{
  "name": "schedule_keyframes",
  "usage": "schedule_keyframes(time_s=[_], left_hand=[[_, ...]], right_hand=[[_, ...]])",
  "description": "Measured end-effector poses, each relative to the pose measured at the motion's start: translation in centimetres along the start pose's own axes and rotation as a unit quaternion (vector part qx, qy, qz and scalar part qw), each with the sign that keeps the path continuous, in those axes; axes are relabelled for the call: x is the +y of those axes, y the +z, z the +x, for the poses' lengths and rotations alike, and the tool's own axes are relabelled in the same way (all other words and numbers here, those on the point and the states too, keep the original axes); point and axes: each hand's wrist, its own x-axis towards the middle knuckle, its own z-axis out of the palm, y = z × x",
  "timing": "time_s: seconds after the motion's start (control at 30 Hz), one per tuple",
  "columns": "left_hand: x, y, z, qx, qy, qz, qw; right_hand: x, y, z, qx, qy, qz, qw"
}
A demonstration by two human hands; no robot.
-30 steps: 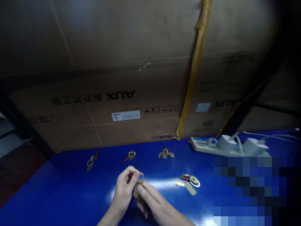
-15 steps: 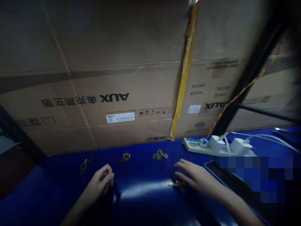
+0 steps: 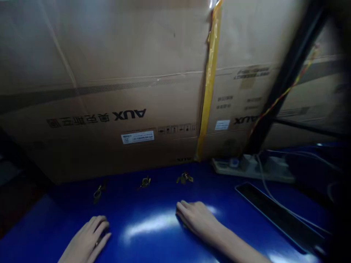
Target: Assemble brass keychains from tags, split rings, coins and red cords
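Note:
My left hand (image 3: 88, 236) lies palm down on the blue table (image 3: 153, 226) at the lower left, fingers stretched out; a small metallic glint shows between the fingers. My right hand (image 3: 195, 217) rests flat on the table near the middle, fingers together and pointing left; whether anything lies under it is hidden. Three small brass key-ring bundles lie in a row near the far edge: the left bundle (image 3: 97, 192), the middle bundle (image 3: 145, 182) and the right bundle (image 3: 185, 178). None of them touches a hand.
Large cardboard boxes (image 3: 128, 113) with yellow tape rise behind the table. A white power strip (image 3: 246, 166) with plugs and cables lies at the right rear. A long black flat object (image 3: 274, 213) lies right of my right hand. The scene is dim.
My hands parted from the key ring held between them. The left hand went down and left and flattened. The right reached to the bundle on the right, then slid left; that bundle no longer shows.

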Motion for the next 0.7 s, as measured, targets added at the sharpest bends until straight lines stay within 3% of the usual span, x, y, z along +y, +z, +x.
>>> schedule_keyframes(time_s=[0.17,0.37,0.47,0.57,0.7], left_hand=[[2.0,-1.2,1.7,-0.012,-0.045,-0.051,0.998],[8.0,-2.1,7.2,-0.063,-0.056,-0.182,0.980],[11.6,-1.5,10.2,-0.102,-0.027,-0.239,0.965],[14.2,-0.3,12.4,-0.136,-0.023,-0.210,0.968],[14.9,1.1,13.8,-0.172,-0.004,-0.180,0.968]], right_hand=[[-2.0,-0.2,2.2,0.011,-0.005,0.090,0.996],[0.8,-2.1,2.6,-0.006,0.029,0.238,0.971],[2.2,-2.7,2.0,-0.013,0.053,0.268,0.962],[2.6,-2.9,1.4,-0.030,0.046,0.295,0.954],[1.9,-2.8,1.0,-0.048,0.027,0.307,0.950]])
